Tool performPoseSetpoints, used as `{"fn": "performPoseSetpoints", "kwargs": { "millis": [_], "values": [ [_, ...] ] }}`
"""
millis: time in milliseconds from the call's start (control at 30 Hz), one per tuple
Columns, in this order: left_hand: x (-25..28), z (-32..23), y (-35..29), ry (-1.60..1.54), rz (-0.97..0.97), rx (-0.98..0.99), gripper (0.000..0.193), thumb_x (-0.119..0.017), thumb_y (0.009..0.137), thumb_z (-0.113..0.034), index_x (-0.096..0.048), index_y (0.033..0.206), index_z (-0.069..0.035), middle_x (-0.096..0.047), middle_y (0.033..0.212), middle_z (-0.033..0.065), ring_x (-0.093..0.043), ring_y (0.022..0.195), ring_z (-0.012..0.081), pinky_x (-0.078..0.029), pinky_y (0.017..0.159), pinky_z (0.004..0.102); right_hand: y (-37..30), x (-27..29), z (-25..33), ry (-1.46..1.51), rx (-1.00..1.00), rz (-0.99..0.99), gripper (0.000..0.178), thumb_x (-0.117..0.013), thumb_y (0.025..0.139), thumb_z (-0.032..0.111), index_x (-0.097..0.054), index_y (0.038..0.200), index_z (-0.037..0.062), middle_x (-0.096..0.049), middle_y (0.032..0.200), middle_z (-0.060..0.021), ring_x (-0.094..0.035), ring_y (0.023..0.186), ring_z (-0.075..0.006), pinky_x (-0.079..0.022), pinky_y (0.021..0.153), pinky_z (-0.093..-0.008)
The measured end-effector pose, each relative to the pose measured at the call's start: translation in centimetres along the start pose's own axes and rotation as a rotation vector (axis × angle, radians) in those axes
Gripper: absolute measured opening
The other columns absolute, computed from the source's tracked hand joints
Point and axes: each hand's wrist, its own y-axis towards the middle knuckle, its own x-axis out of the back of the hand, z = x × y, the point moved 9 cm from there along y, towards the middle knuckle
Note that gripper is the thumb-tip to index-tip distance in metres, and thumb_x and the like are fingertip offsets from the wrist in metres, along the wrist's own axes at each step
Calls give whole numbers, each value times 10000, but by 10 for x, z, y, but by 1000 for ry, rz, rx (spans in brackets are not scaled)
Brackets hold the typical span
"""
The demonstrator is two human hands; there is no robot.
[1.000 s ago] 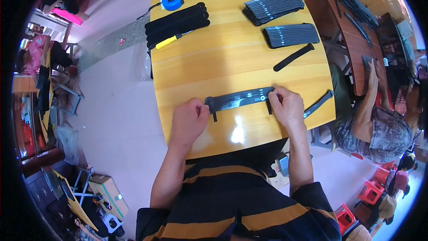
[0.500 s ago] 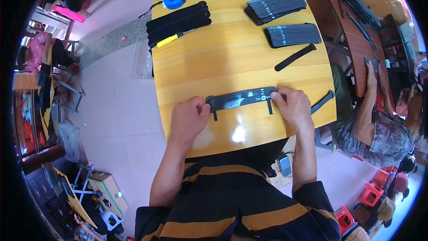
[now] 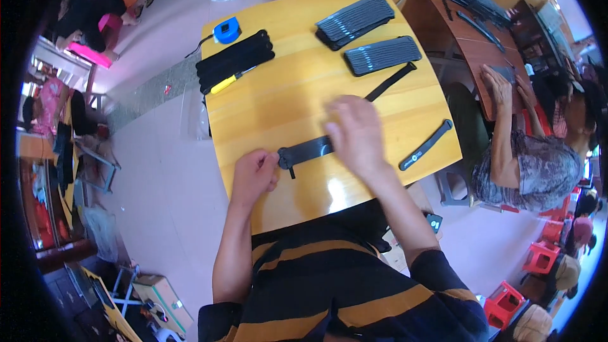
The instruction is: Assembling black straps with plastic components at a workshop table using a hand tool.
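A flat bundle of black straps (image 3: 305, 151) lies across the near part of the yellow wooden table (image 3: 285, 111), with a short dark tab sticking out below its left end. My left hand (image 3: 255, 174) has its fingers closed at that left end. Over the bundle's right part is my right hand (image 3: 360, 138), smeared by motion; it hides that end, and its grip does not show. Beyond it lies a loose black strap (image 3: 394, 80), partly covered by the hand. Another loose strap (image 3: 425, 145) rests near the table's right edge.
Two stacks of straps, one farther (image 3: 356, 19) and one nearer (image 3: 383, 56), sit at the back right. At back left are a black fuzzy stack (image 3: 235, 60), a yellow-handled screwdriver (image 3: 225, 84) and a blue tape measure (image 3: 226, 30). A co-worker's hands (image 3: 500, 88) work at a brown table (image 3: 472, 44).
My right hand has left the bundle's right end and swung left and away from me over it. My left hand stays at the left end. The whole view has shifted somewhat.
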Motion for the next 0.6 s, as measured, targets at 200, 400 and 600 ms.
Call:
{"fn": "performPoseSetpoints", "kwargs": {
  "millis": [200, 400, 600],
  "values": [
    [4, 13, -4, -48, -64, -25, 285, -584, 1049, -174, -616, 807, -26, -602, 617, 43, -560, 487, 106, -444, 447, 270, -9, -116, 42, -271, 150, 181, 541, -614, 976, 367, -558, 1435, 87, -440, 1558, -202, -309, 1509, -397, -226, 1199, -643],
    [9, 9, -12, -42, -96, -98, 306, -549, 1066, -223, -570, 795, -81, -580, 619, 8, -530, 475, 87, -402, 428, 249, -11, -116, 4, -252, 48, 255, 625, -589, 995, 434, -482, 1520, 113, -354, 1622, -222, -260, 1541, -400, -175, 1209, -680],
    [9, 9, -9, -56, -109, -139, 309, -606, 1042, -200, -592, 774, -47, -593, 618, 16, -556, 488, 79, -441, 453, 249, -17, -63, -70, -400, -87, 208, 626, -551, 1023, 435, -448, 1538, 95, -319, 1639, -227, -220, 1554, -413, -176, 1206, -689]
  ]
}}
